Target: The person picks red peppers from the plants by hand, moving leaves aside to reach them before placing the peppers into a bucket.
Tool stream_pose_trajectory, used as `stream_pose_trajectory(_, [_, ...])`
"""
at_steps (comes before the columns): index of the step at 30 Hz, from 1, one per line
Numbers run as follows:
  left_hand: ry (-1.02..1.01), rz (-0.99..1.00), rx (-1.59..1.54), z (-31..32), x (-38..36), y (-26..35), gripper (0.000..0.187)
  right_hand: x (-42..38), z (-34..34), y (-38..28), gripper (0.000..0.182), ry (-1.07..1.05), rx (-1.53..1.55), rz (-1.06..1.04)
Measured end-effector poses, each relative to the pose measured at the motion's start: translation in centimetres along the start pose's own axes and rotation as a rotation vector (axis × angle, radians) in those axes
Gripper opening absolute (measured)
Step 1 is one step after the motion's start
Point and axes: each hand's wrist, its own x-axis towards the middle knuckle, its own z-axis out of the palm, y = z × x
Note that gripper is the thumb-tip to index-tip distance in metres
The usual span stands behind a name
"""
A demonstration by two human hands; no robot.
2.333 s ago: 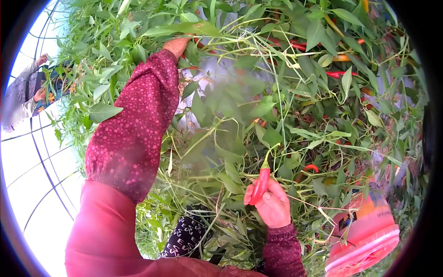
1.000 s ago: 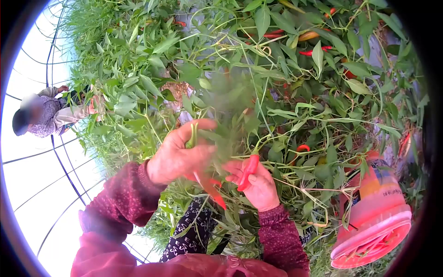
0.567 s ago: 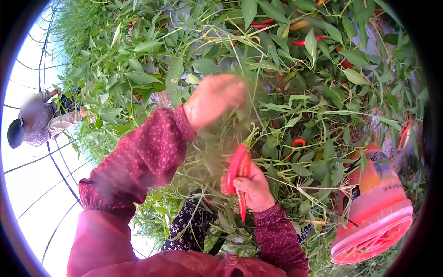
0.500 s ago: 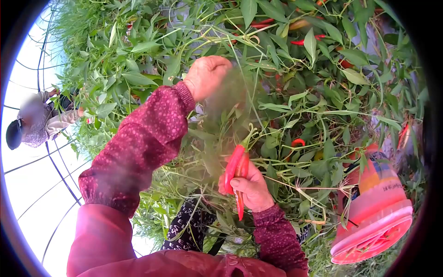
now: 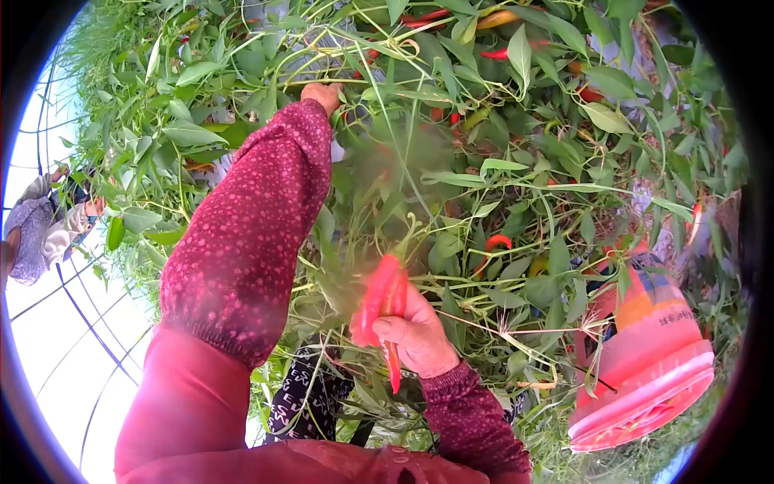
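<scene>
From where I stand, the work in hand looks like a reach in among the chilli plants, with chillies gathered in the other hand. The left hand is in the foliage at the far end of an outstretched arm. Its fingertips are lost among stems and leaves, so I cannot tell how far open it is or whether it has hold of anything.

The right hand is closed around at least two red chillies, thumb laid across them, their green stalks pointing up and away from the body and one tip poking out below the fingers. The grip looks snug rather than hard.

More chillies hang among the leaves: a curled red one beyond the right hand, and an orange one farther off. The pink bucket is on the right, well apart from the right hand, with red chillies visible at its mouth. Away to the left, another person is beside the greenery.

As I judge it, the next move calls for the left fingers to find one stalk by feel, take it close to the fruit and part it from the branch without dragging the tangled stems. Meanwhile, the right hand needs to keep its bunch together without bruising the skins.
</scene>
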Motion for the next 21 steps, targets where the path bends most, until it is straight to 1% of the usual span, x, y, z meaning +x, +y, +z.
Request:
stream_pose_trajectory(1, [0.09,0.119,0.402,0.2,1.3,-1.4,0.041,0.0,0.0,0.0,0.059,0.004,-0.012,-0.004])
stream_pose_trajectory(2, [0.228,-0.059,-0.026,-0.3,-2.2,1.0,0.039,-0.1,-0.1,0.1,0.059,0.008,-0.009,-0.008])
stream_pose_trajectory(4, [0.284,-0.074,-0.276,-0.1,-2.2,-0.9,0.034,0.0,-0.4,0.2,0.058,-0.038,-0.017,-0.012])
stream_pose_trajectory(6, [0.289,0.006,-0.446,-0.7,-3.3,-1.6,0.021,-0.1,-0.5,0.2,0.057,-0.034,-0.018,-0.011])
stream_pose_trajectory(7, [0.205,-0.126,-0.709,-2.0,-6.4,1.4,0.021,0.0,-0.4,0.1,0.057,-0.03,-0.026,-0.008])
stream_pose_trajectory(8, [0.205,-0.123,-0.703,-2.7,-7.2,1.9,0.021,0.0,-0.3,0.1,0.057,-0.033,-0.022,-0.012])
stream_pose_trajectory(10, [0.132,-0.187,-0.981,-3.2,-8.3,2.6,0.024,-0.1,-0.2,0.1,0.056,-0.01,-0.011,-0.015])
stream_pose_trajectory(12, [0.103,-0.185,-1.03,-3.6,-9.1,3.2,0.023,-0.2,-0.1,0.1,0.056,-0.015,0.002,-0.014])
stream_pose_trajectory(14, [0.149,-0.113,-1.024,-3.5,-10.2,3.7,0.021,-0.2,-0.3,-0.1,0.055,-0.018,0.015,-0.014])
stream_pose_trajectory(15, [0.16,-0.087,-1.07,-3.3,-10.4,3.3,0.019,-0.2,-0.4,0.0,0.056,-0.033,0.027,-0.017])
stream_pose_trajectory(16, [0.158,-0.092,-1.066,-3.0,-10.6,2.9,0.019,-0.2,-0.5,0.1,0.056,-0.049,0.037,-0.017])
stream_pose_trajectory(18, [0.302,0.114,-0.936,-2.8,-11.5,3.3,0.011,-0.3,0.0,-0.2,0.057,-0.055,0.031,-0.013])
stream_pose_trajectory(19, [0.371,0.34,-0.82,-2.4,-11.9,3.7,0.009,-0.4,0.2,-0.1,0.057,-0.061,0.03,-0.008])
stream_pose_trajectory(20, [0.37,0.397,-0.681,-2.5,-12.7,4.7,0.008,-0.5,0.2,0.1,0.057,-0.057,0.037,-0.003])
stream_pose_trajectory(21, [0.462,0.479,-0.634,-2.8,-13.2,5.6,0.007,-0.5,0.2,0.0,0.058,-0.062,0.031,0.006])
